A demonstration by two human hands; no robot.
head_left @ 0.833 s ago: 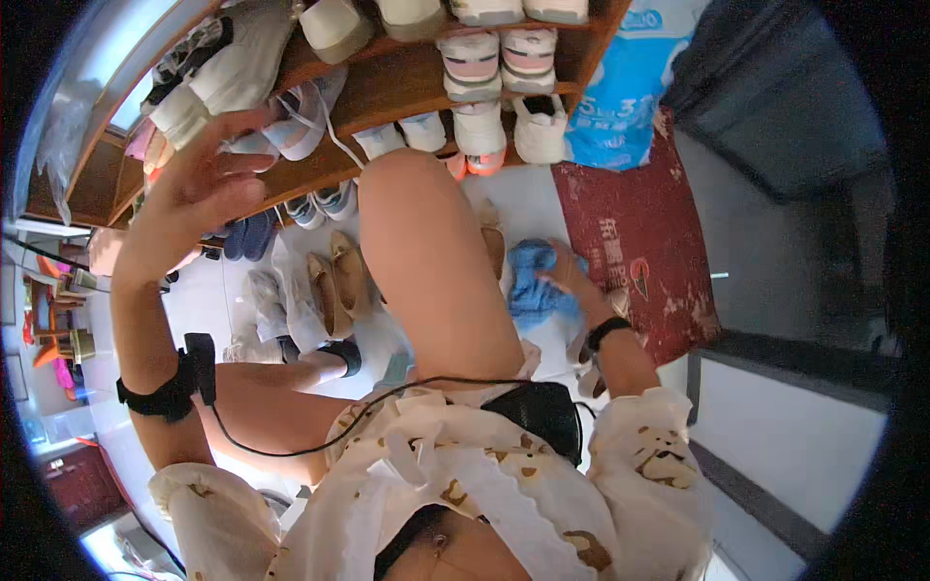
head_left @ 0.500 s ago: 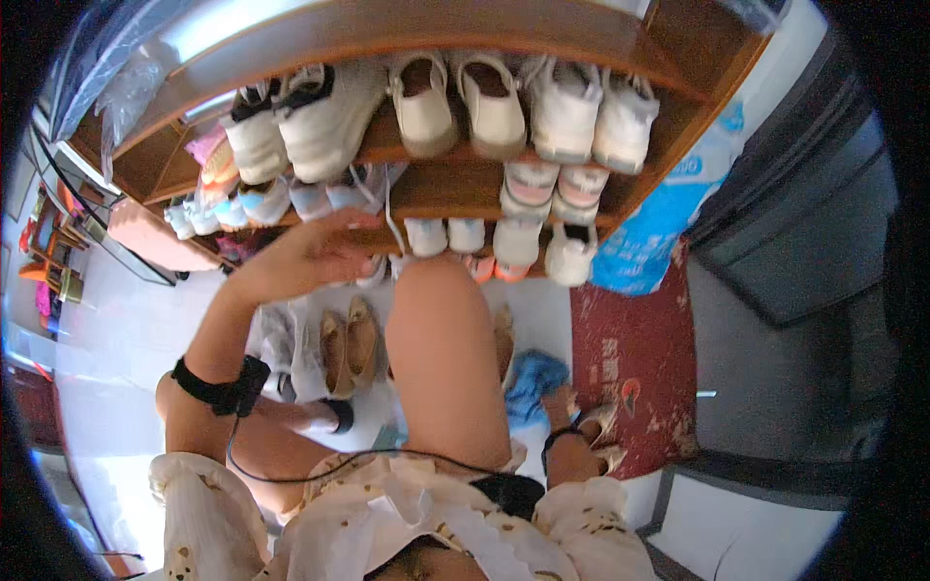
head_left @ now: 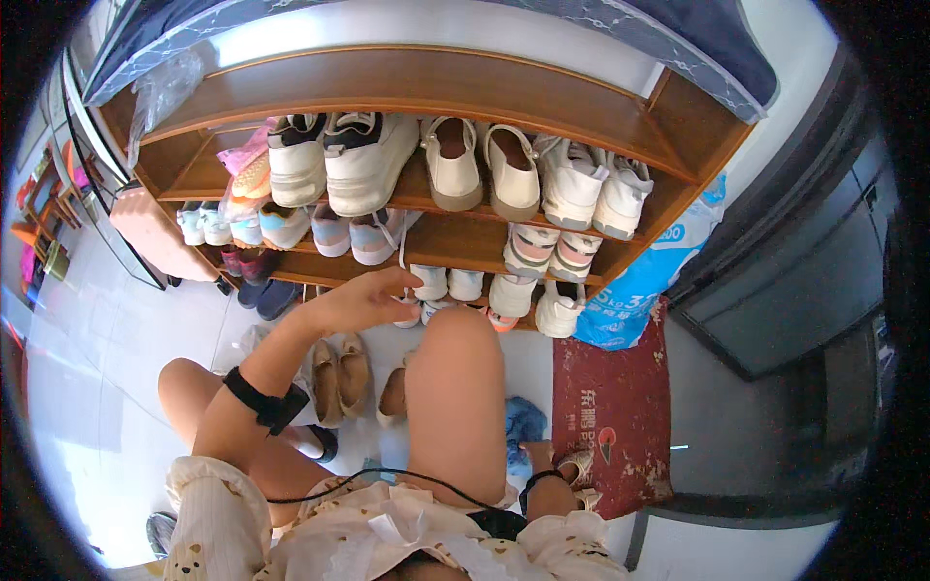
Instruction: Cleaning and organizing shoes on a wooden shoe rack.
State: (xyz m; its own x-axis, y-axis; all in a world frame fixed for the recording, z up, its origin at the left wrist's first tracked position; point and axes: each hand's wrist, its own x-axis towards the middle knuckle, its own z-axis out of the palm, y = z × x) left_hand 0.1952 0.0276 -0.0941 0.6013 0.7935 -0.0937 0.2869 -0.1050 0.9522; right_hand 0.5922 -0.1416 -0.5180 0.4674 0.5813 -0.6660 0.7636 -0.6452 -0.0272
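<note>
My left hand reaches toward the lower shelf of a wooden shoe rack, its fingers stretched out and apart with nothing in them. Its fingertips are close to a white shoelace that hangs from a pale sneaker; whether they touch it I cannot tell. White shoes stand just beyond the fingers. Low beside my bent knee, my right hand is closed on a crumpled blue cloth, which hides most of its fingers. Tan flat shoes stand on the floor below my left hand.
The rack holds several pairs of shoes. A blue-and-white bag leans at its right end, above a red mat. A dark door is at the right. A pink suitcase stands at the left.
The view has shifted, so the rack sits lower and more of its top shows. My left hand has moved right, nearer the hanging lace. The right hand stays low with the blue cloth.
</note>
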